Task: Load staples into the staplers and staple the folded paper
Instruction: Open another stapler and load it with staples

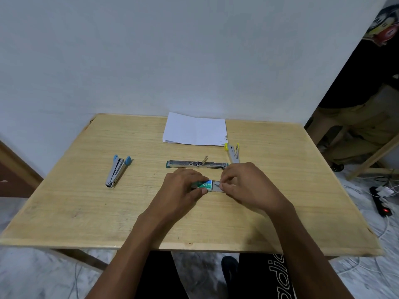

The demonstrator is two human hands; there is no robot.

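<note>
— Looks like a room in somebody's home, not an office.
— Why?
— Plain painted wall (129, 61), a bare wooden table (86, 208) pushed against it, marble-patterned floor (32, 275), and a power strip (381, 203) with loose cables lying on it.

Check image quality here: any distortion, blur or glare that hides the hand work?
Head view: wide-angle bending bows the table edges; light is soft and even, without glare; the staple box print is soft, and floor and forearms at the bottom blur.

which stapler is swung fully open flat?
The green-ended stapler in the middle, just beyond the hands, lies opened out in one long line. The blue-tipped stapler and yellow-tipped stapler are only slightly splayed.
</note>
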